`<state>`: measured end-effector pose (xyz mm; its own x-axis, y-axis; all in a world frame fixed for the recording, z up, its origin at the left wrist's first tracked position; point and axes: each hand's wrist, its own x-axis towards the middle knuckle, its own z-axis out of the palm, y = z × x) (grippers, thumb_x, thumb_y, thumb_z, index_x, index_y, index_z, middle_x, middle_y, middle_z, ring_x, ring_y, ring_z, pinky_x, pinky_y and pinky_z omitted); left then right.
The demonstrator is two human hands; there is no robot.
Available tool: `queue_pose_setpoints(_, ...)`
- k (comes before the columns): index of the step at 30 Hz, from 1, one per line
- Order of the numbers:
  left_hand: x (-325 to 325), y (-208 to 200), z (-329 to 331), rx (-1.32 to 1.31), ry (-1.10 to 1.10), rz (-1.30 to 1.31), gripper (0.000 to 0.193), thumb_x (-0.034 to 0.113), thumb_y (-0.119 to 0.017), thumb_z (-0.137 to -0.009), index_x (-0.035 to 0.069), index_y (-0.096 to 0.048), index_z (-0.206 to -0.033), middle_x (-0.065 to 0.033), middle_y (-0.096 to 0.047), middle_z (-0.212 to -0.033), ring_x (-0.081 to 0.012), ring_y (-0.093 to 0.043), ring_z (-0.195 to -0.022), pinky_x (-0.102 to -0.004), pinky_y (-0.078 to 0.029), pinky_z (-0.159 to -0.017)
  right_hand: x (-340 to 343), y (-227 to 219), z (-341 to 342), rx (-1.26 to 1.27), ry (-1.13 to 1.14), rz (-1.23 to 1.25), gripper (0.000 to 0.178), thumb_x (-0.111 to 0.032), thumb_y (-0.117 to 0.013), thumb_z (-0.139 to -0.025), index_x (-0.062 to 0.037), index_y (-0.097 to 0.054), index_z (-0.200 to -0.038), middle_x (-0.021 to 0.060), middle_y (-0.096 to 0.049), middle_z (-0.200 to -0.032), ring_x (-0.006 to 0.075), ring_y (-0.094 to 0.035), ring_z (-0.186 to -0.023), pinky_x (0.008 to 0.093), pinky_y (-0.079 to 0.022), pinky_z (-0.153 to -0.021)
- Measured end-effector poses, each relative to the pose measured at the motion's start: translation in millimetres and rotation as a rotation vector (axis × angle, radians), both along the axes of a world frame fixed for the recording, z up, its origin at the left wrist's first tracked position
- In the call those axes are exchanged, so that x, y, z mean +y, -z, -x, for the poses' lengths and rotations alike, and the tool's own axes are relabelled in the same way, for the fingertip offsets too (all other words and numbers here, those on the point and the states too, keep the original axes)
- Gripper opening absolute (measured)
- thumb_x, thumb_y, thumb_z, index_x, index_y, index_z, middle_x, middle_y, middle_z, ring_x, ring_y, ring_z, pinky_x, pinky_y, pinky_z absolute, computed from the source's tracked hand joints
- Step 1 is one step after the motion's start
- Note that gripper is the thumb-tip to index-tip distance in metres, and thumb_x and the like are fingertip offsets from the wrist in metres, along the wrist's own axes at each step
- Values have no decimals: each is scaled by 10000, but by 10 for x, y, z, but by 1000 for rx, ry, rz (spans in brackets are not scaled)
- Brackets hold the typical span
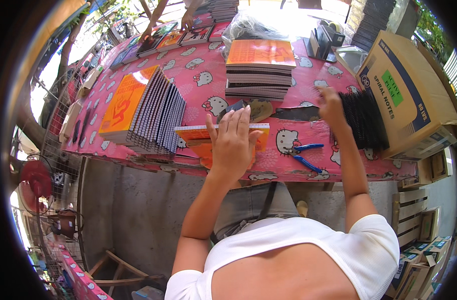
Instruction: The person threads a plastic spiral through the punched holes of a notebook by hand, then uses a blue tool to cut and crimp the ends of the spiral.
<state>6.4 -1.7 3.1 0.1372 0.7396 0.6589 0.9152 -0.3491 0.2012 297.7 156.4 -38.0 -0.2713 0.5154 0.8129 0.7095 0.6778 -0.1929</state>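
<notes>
My left hand grips an orange-covered notebook near the table's front edge. The notebook stands tilted on its long side, with a row of punched holes along its upper edge. My right hand is raised beside a bundle of black plastic spiral coils, its fingers closed in a pinch. Whatever may be between those fingers is too small to make out. Blue-handled pliers lie open on the table between my hands. A tall stack of bound orange notebooks is on the left.
Another stack of orange-covered books stands ahead, with clear plastic wrap behind it. A large cardboard box fills the right end of the pink patterned table. Far left, another person's hands are over rows of books.
</notes>
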Motion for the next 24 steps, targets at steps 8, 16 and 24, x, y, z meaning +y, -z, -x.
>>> queue_pose_setpoints(8,45,-142,28,-265,130,-56,226,210,-763,-754,94,-724,-943,-43,-686,-856,-209,-627,-867,-415,-360,-922,-1118,-536,937,291,-412,499,242,-38,-766,-718,-58,-708,-952,78,-630,-878,172,-626,-733,294,-497,-645)
queue_pose_setpoints(16,27,-120,55,-371,163,-6,172,210,-757,-752,113,-749,-894,-2,-656,-795,-179,-589,-797,-408,-347,-934,-947,-698,889,230,-607,842,143,-31,-735,-774,-23,-687,-908,38,-619,-848,92,-588,-758,256,-461,-623)
queue_pose_setpoints(24,-3,-132,55,-359,89,19,210,248,-768,-746,118,-735,-907,-8,-676,-836,-172,-614,-801,-405,-325,-963,-1067,-792,1001,21,-493,721,145,-132,-665,-869,-31,-660,-972,68,-628,-863,142,-604,-746,280,-479,-658)
